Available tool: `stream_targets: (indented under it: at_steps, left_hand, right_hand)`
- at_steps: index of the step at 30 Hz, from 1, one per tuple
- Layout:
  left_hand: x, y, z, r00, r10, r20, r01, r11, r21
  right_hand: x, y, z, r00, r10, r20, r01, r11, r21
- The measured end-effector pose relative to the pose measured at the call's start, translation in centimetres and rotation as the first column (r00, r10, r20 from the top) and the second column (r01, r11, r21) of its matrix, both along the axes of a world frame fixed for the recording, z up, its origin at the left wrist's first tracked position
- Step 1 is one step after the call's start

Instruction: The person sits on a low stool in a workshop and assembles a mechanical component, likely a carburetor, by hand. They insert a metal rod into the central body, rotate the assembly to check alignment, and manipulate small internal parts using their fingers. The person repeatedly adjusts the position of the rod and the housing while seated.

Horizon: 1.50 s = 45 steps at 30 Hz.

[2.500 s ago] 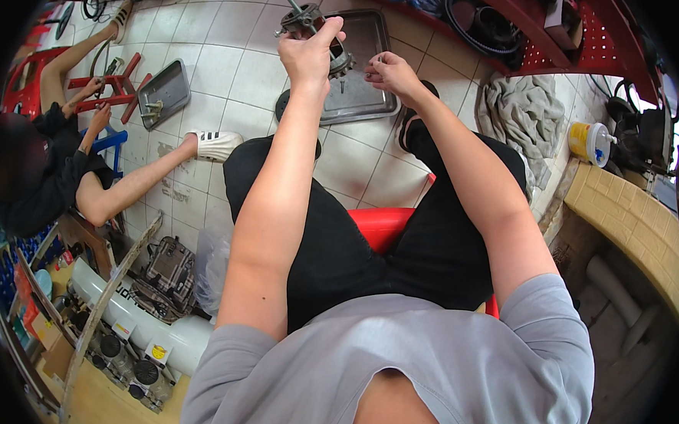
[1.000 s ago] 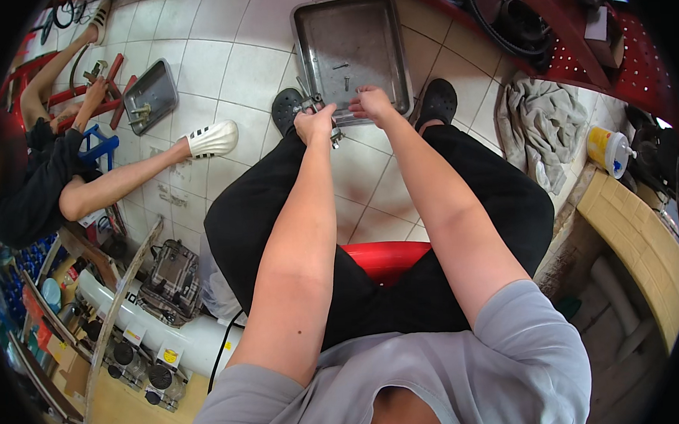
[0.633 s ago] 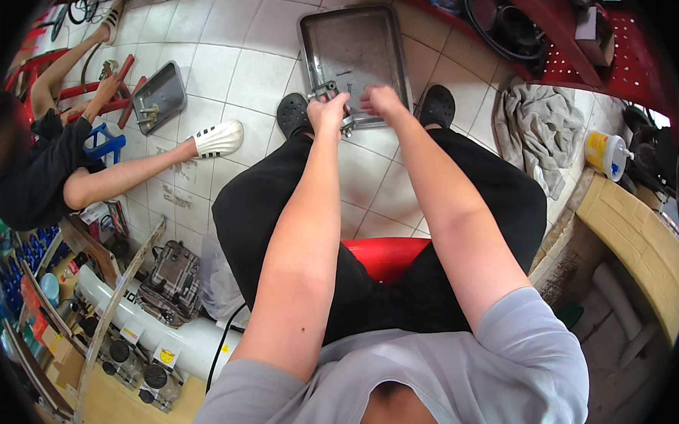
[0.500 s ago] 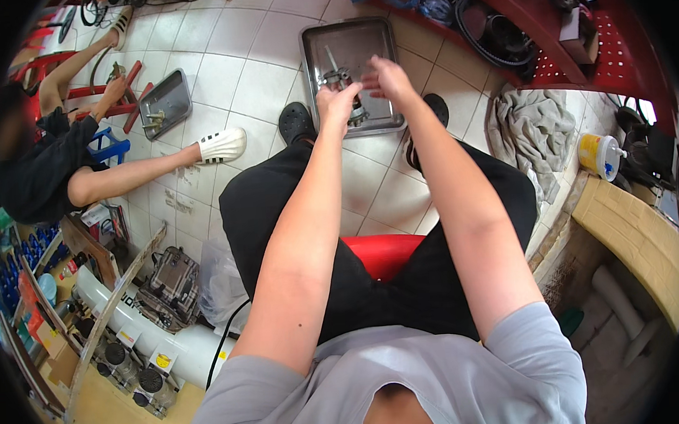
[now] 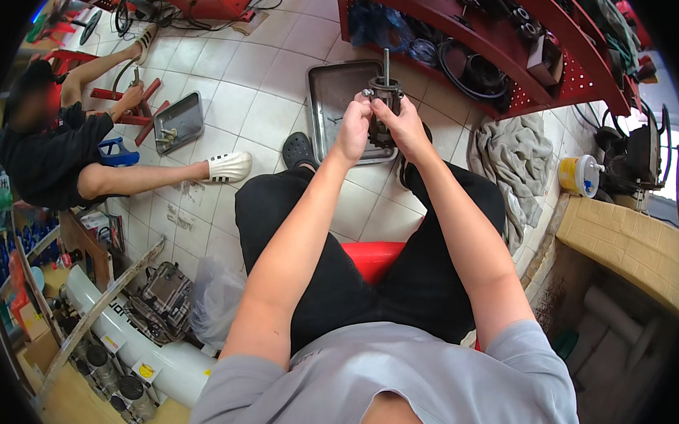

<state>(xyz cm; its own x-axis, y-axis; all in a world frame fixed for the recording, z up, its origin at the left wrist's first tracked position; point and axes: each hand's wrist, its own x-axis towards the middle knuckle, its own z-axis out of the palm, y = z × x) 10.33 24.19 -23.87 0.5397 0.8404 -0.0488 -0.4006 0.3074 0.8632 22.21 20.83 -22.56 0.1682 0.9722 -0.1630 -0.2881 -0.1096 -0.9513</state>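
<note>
Between my two hands is a dark metal mechanical part [image 5: 384, 88] with a thin shaft sticking up from it, held above the right side of a grey metal tray [image 5: 326, 147] on the floor. My left hand [image 5: 356, 127] is closed round its left side, fingertips near a small bolt-like end. From the right, my right hand [image 5: 401, 124] grips it, thumb pressed on the near face. My fingers hide much of its lower half, so its exact kind does not show.
A co-worker [image 5: 53, 165] sits at the left beside a smaller tray [image 5: 178, 124] holding metal parts. A red shelf rack [image 5: 453, 29] stands far right, with a grey cloth [image 5: 513, 157] and a white bucket [image 5: 579, 176] nearer. A white air tank [image 5: 138, 330] lies lower left.
My right hand, apart from the part with fingers spread before, has closed on it. Both hands have lifted it from low over the tray, its shaft now upright. The view has shifted.
</note>
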Motion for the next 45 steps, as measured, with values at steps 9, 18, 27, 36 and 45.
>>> stream_targets:
  at_steps: [9,18,27,36,45]
  left_hand:
    - [-0.2,4.8,2.1,0.963,0.147,-0.227,-0.099,0.973,0.208]
    - [-0.3,5.0,2.7,0.946,0.218,-0.239,-0.11,0.911,0.397]
    - [-0.4,4.5,3.4,0.905,0.215,-0.367,-0.05,0.911,0.41]
    - [0.2,4.0,3.1,0.906,0.245,-0.346,-0.039,0.86,0.508]
    - [-0.6,4.4,2.7,0.81,0.184,-0.557,0.071,0.911,0.405]
  right_hand:
    - [2.5,2.9,0.2,0.999,0.023,-0.048,-0.027,0.996,-0.083]
    - [1.9,2.6,0.6,0.826,-0.251,0.505,0.233,0.967,0.1]
    - [2.1,2.4,1.3,0.745,-0.353,0.566,0.279,0.936,0.216]
    - [2.3,2.5,0.5,0.658,-0.372,0.655,0.253,0.928,0.273]
    - [2.3,2.3,0.6,0.644,-0.352,0.679,0.183,0.933,0.31]
